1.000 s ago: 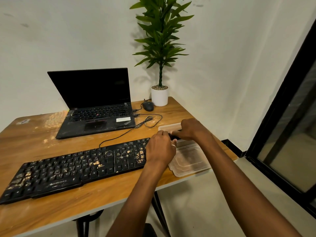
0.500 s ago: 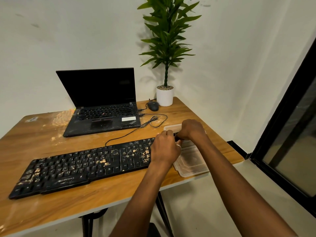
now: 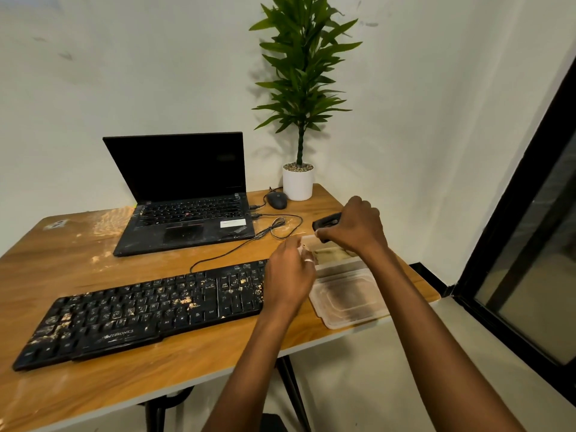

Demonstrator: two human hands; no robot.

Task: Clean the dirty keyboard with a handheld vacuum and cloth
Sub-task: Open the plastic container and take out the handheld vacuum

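Note:
The black keyboard [image 3: 149,310] lies along the table's front, speckled with pale crumbs. To its right stands a clear plastic container [image 3: 311,240] with a beige cloth [image 3: 330,253] inside. My right hand [image 3: 355,229] is above the container, closed around a small black handheld vacuum [image 3: 324,224] whose end sticks out to the left. My left hand [image 3: 290,275] covers the keyboard's right end, and its fingertips pinch the container's near-left corner.
The container's clear lid [image 3: 349,302] lies at the table's right front edge. An open black laptop [image 3: 184,194] sits behind the keyboard, with cables [image 3: 274,227], a mouse [image 3: 276,200] and a potted plant [image 3: 298,182] at the back right. Crumbs dot the wooden table [image 3: 78,260].
My right hand has risen from the container with the black vacuum in it. My left hand has stayed at the container's corner. The view has shifted slightly to the left.

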